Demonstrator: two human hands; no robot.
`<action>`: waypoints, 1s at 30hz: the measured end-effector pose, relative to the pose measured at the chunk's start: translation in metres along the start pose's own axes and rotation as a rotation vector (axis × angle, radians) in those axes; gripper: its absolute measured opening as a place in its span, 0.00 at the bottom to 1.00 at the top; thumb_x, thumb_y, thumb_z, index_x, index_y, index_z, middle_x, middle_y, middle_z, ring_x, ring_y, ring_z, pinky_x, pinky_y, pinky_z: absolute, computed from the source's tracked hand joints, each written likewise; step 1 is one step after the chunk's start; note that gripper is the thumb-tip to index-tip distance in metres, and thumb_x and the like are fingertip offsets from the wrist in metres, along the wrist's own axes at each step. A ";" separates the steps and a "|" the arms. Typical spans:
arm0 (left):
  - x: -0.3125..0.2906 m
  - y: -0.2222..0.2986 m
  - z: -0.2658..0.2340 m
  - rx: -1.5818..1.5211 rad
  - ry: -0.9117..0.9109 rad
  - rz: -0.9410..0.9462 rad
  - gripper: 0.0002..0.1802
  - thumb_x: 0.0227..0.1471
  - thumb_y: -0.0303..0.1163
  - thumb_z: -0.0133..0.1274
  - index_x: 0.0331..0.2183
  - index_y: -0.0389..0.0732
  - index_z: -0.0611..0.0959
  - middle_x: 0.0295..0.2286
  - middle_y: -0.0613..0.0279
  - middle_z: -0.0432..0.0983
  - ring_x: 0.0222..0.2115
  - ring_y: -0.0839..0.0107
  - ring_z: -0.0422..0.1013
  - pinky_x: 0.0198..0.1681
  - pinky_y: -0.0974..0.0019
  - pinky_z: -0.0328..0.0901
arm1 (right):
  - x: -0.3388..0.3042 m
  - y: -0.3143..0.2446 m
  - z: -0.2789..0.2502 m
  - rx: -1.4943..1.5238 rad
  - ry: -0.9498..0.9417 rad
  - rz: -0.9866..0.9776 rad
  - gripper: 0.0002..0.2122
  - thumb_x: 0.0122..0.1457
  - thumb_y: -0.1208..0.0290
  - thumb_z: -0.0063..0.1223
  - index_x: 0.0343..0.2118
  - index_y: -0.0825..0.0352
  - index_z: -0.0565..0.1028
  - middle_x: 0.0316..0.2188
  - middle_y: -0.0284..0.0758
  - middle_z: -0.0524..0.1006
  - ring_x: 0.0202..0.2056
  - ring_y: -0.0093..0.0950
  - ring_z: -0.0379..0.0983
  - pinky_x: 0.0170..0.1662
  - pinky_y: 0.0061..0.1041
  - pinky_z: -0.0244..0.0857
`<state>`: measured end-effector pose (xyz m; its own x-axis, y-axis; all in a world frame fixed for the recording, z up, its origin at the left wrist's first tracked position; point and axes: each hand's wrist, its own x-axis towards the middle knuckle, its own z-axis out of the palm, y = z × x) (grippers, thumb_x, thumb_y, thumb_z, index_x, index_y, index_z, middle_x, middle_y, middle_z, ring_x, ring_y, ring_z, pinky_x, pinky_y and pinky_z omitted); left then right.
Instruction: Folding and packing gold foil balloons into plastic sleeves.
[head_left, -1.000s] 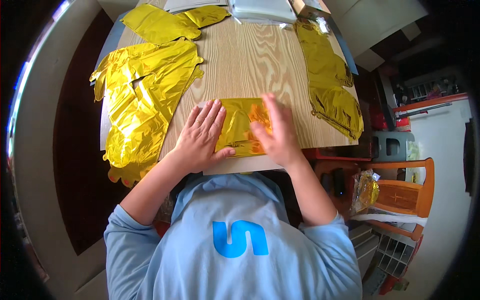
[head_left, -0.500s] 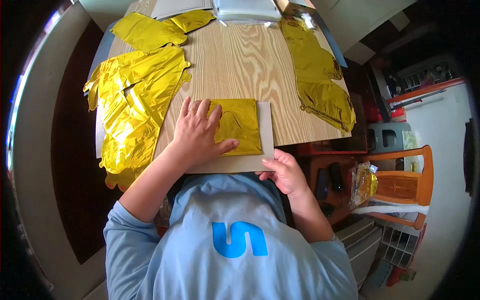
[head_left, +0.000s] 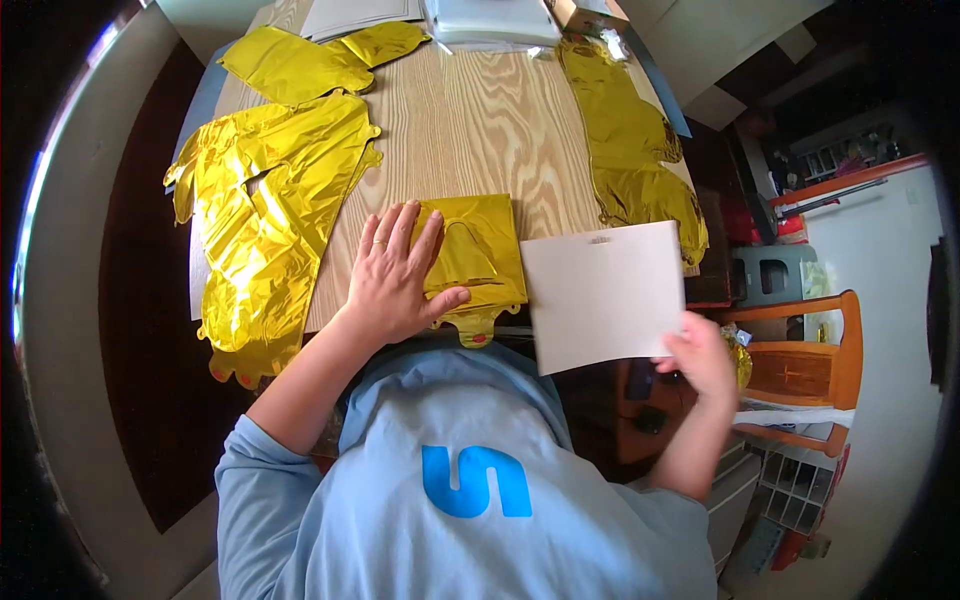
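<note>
My left hand (head_left: pixel 393 278) lies flat, fingers stretched, across the left part of a gold foil balloon (head_left: pixel 478 245) folded into a square at the table's near edge. A small tab of that balloon hangs toward me over the edge. Off to the right, my right hand (head_left: pixel 703 358) pinches the lower right side of a pale cardboard sheet (head_left: pixel 605 297). The sheet is held beside the folded balloon, over the table's corner, with a small hanging slot near its top. More flat gold foil balloons (head_left: pixel 275 215) are spread along the left side, and another gold balloon (head_left: pixel 628 130) along the right.
At the far side of the wood-grain table (head_left: pixel 470 120) sit grey sheets (head_left: pixel 360 14), a stack of clear plastic bags (head_left: pixel 495 22) and an open cardboard box (head_left: pixel 590 15). A wooden chair (head_left: pixel 800 362) and a grey stool (head_left: pixel 775 275) stand to the right.
My right hand has drawn the cardboard sheet out from under the folded balloon and moved it right. The balloon's tab now shows. My left hand stays on the foil.
</note>
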<state>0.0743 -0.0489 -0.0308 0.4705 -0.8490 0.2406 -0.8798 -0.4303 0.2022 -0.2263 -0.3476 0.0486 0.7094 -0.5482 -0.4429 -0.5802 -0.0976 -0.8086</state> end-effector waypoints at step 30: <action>-0.017 -0.046 -0.043 -0.672 0.050 -0.290 0.59 0.46 0.58 0.64 0.67 0.37 0.56 0.66 0.42 0.51 0.68 0.48 0.49 0.69 0.49 0.43 | 0.133 -0.140 0.128 -0.786 0.090 -0.860 0.14 0.61 0.62 0.56 0.44 0.66 0.78 0.44 0.44 0.79 0.46 0.40 0.76 0.51 0.40 0.67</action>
<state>0.1101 -0.0012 -0.0029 0.6950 -0.7073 0.1290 -0.4951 -0.3407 0.7993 0.0006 -0.3007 0.0530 0.9765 -0.1045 0.1886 -0.0320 -0.9352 -0.3527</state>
